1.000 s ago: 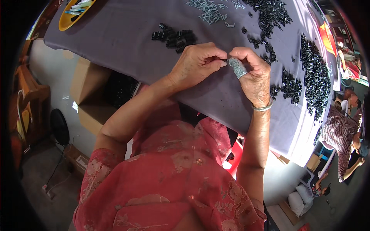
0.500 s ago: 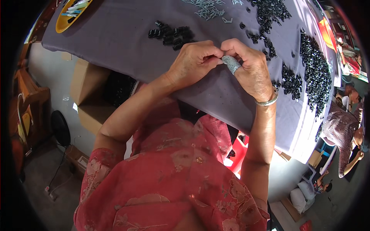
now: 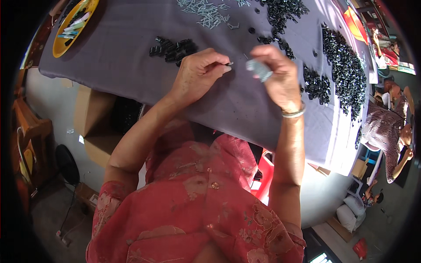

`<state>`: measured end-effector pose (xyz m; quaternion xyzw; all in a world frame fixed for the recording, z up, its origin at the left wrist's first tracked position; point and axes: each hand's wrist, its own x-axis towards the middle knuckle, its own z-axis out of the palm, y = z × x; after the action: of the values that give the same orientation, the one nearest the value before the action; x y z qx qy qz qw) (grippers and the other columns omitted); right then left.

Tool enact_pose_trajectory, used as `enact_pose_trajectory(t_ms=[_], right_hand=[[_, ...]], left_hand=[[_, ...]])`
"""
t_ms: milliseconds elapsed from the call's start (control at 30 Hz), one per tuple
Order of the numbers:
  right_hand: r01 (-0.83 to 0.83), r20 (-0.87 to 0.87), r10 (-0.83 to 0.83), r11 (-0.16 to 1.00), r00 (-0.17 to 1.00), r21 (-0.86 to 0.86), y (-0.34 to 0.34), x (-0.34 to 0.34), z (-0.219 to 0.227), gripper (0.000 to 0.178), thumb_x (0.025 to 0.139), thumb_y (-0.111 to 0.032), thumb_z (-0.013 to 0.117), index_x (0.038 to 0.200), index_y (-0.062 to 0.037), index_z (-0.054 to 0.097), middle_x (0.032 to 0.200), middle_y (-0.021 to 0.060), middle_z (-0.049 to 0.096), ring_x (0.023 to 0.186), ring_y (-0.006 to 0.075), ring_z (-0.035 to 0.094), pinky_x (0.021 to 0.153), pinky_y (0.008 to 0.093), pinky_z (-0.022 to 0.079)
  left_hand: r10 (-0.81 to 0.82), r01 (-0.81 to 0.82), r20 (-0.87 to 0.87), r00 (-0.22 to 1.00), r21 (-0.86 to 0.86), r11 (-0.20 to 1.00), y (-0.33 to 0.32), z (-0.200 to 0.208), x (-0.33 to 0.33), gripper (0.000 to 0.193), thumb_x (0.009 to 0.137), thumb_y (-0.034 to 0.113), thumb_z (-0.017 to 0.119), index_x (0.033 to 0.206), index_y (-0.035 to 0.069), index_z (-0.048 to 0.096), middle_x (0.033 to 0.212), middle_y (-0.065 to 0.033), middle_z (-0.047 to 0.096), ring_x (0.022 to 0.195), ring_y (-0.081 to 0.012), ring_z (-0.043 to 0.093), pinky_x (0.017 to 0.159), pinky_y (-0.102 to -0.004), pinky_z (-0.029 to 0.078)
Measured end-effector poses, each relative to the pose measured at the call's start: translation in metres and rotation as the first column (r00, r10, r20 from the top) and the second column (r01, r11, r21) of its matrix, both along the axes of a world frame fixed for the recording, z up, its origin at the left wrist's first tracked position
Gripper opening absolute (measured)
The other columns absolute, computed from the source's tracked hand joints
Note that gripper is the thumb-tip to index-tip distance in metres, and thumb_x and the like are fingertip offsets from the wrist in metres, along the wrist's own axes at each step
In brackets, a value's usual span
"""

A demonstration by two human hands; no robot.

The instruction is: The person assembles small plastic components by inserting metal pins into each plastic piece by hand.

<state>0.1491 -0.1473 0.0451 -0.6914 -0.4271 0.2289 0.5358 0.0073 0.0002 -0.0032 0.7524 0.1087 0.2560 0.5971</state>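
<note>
My left hand (image 3: 199, 72) is closed in a pinch above the grey cloth. A small dark piece (image 3: 230, 64) sticks out between its thumb and forefinger, too small to make out fully. My right hand (image 3: 278, 74) is apart from it, to the right, and smeared by motion. Grey tape (image 3: 259, 70) wraps its thumb. A thin pin-like sliver (image 3: 245, 56) shows beside its fingertips; whether they hold it is unclear. Beyond my left hand lies a cluster of larger black parts (image 3: 173, 49). Past both hands is a pile of grey metal pins (image 3: 206, 11).
Several heaps of small black parts (image 3: 346, 65) cover the table's right side. A yellow tray (image 3: 58, 46) with slim tools sits at the far left. A cardboard box (image 3: 94, 114) stands below the table edge. Other people (image 3: 386, 127) sit at the right.
My hands, together half a second ago, are now apart, the right one blurred. The dark piece now shows in my left fingertips. The whole view has shifted a little.
</note>
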Motion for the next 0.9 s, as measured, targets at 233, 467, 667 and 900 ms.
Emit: enact_pose_trajectory(t_ms=[233,467,667,900], right_hand=[[0.429,0.270,-0.401,0.902,0.876,-0.053,-0.047,0.079,0.000,0.019,0.085,0.006,0.061,0.100,-0.0046,0.068,0.084,0.0021,0.068,0.078,0.0082,0.060,0.063,0.0216,0.047],[0.208,0.615,-0.081,0.969,0.784,-0.136,-0.032,0.071,-0.001,0.022,0.081,0.006,0.059,0.101,-0.0019,0.066,0.092,0.0051,0.066,0.082,0.0184,0.063,0.075,0.0280,0.049],[0.138,0.804,0.152,0.950,0.575,-0.279,-0.027,0.077,-0.002,0.039,0.067,0.011,0.051,0.101,-0.0022,0.065,0.094,0.0134,0.063,0.091,0.0350,0.057,0.081,0.0396,0.048],[0.137,0.759,0.098,0.961,0.643,-0.240,-0.022,0.083,-0.007,0.024,0.073,0.006,0.060,0.096,-0.0012,0.064,0.082,0.0112,0.061,0.075,0.0281,0.061,0.073,0.0349,0.051]], left_hand=[[0.018,-0.017,0.031,0.999,-0.032,0.999,0.002,-0.002,0.001,0.011,0.082,0.003,0.070,0.092,0.001,0.067,0.077,-0.0015,0.061,0.064,-0.0061,0.054,0.061,-0.0224,0.045],[0.017,-0.014,0.060,0.998,-0.047,0.999,0.001,-0.003,0.003,0.012,0.082,0.003,0.070,0.093,0.000,0.067,0.077,-0.0020,0.061,0.064,-0.0067,0.054,0.061,-0.0228,0.045],[0.023,-0.023,0.056,0.998,-0.013,1.000,0.001,0.000,0.001,0.011,0.082,0.003,0.069,0.093,0.000,0.067,0.077,-0.0025,0.061,0.063,-0.0071,0.054,0.060,-0.0233,0.045],[0.024,-0.024,0.018,1.000,-0.005,1.000,0.000,0.000,0.002,0.012,0.082,0.003,0.069,0.093,0.001,0.067,0.076,-0.0031,0.062,0.063,-0.0078,0.055,0.060,-0.0238,0.046]])
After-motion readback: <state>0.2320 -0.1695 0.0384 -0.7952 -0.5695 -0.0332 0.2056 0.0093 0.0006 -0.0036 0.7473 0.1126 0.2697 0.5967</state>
